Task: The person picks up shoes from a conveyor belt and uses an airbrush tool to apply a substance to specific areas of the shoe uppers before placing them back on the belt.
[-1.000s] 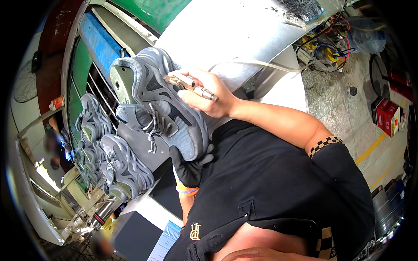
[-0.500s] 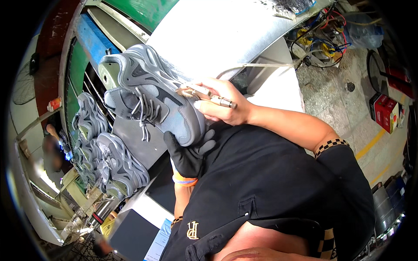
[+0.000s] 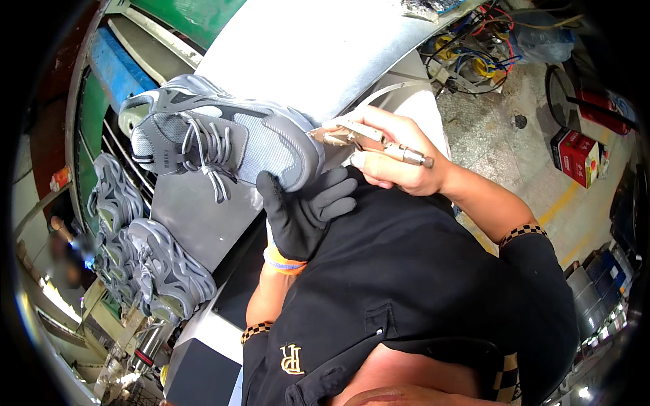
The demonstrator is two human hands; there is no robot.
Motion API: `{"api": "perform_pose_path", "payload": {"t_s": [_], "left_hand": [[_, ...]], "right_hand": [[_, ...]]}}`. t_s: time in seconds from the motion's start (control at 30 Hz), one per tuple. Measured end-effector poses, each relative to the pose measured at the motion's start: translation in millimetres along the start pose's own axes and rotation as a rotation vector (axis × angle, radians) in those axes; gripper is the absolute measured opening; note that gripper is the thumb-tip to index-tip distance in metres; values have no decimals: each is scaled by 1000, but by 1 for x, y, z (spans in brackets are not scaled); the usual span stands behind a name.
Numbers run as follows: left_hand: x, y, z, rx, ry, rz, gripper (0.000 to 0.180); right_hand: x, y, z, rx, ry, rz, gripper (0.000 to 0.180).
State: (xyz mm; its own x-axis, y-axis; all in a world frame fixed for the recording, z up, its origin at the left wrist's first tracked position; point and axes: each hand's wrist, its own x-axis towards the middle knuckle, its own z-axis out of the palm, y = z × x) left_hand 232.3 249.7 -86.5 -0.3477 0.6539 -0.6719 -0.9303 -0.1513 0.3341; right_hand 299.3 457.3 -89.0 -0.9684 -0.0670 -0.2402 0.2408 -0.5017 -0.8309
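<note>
At the upper left of centre, a gray lace-up sneaker (image 3: 264,142) lies at a slant, toe toward the person, its underside hidden from view. An olive-green shoe last (image 3: 137,111) shows only in part at its collar. The gloved left hand (image 3: 301,210) is beneath the toe, thumb against the upper and fingers loosely spread; how much contact lies under the shoe, and how firm the hold is, I cannot tell. The bare right hand (image 3: 406,145) is closed around a slim metal air tool (image 3: 372,139), its fingers partly covering the barrel. The tip is at the toe's sole edge, too small to show whether it touches. A pale hose (image 3: 389,88) passes behind that hand, its connection unseen.

A dark gray panel (image 3: 203,210) lies below the sneaker, and beyond it a white worktop (image 3: 291,54) is washed out by glare. More gray sneakers (image 3: 169,264) crowd together at left, the rear ones overlapped and hard to separate. To the right, tangled wiring (image 3: 474,64) hangs above a speckled floor (image 3: 487,135), where a red carton (image 3: 575,155) sits. Another person at the far left is blurred, and the dark lens rim cuts off the room.
</note>
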Motion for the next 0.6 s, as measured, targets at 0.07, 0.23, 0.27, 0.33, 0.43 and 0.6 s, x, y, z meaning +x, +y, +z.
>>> {"api": "perform_pose_path", "payload": {"t_s": [0.07,0.23,0.27,0.33,0.43,0.6], "left_hand": [[11,0,3,36,-55,-26,99],[30,3,40,-66,-185,-77,90],[35,4,43,-80,-221,-88,89],[47,2,45,-69,-242,-44,87],[59,4,63,76,-151,66,84],[89,7,60,-28,-283,185,79]], "right_hand": [[-3,-15,-1,-68,33,22,39],[-5,-35,-6,-222,115,-14,38],[-6,-38,-5,-232,137,-30,38],[-6,-40,-4,-233,191,-68,38],[-4,-32,-3,-258,299,-173,34],[1,-9,2,-408,415,-327,38]]}}
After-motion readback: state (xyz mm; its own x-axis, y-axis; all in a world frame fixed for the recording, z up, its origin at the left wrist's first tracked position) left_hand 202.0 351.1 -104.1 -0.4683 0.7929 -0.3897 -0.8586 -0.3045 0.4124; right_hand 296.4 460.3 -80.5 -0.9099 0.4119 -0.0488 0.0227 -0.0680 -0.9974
